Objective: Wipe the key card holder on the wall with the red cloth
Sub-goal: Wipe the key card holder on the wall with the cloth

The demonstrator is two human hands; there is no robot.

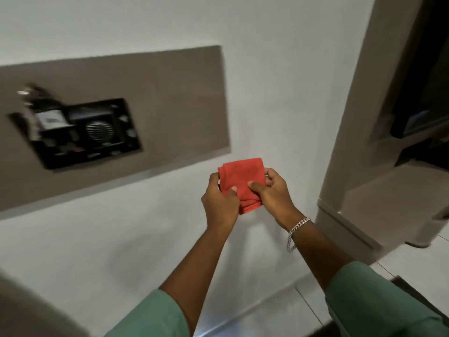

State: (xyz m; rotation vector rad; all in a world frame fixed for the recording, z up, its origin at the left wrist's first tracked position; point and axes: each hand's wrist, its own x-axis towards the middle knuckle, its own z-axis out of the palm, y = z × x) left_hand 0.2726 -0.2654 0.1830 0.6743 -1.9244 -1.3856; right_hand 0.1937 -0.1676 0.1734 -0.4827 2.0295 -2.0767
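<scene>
Both hands, left hand and right hand, hold the folded red cloth. The card holder sits up and left, nearer the left hand.

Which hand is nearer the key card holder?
Left. The left hand grips the red cloth below-right of the key card holder; the right hand sits farther right.
</scene>
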